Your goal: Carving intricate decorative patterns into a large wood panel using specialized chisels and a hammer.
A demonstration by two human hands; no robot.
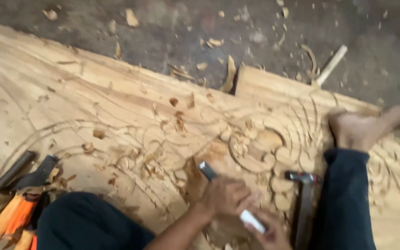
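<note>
Head view shows a big carved wooden panel [116, 106] under both hands. Left hand [225, 196] grips a chisel [207, 170], its blade just above the knuckles. Right hand [269, 231] closes around the white handle [252, 221]. A hammer [304, 203] lies just right of them.

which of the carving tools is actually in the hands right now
The white-handled chisel, its blade tip on the carved plank, gripped by the left hand. The orange-handled chisels lie untouched at the left edge.
</note>
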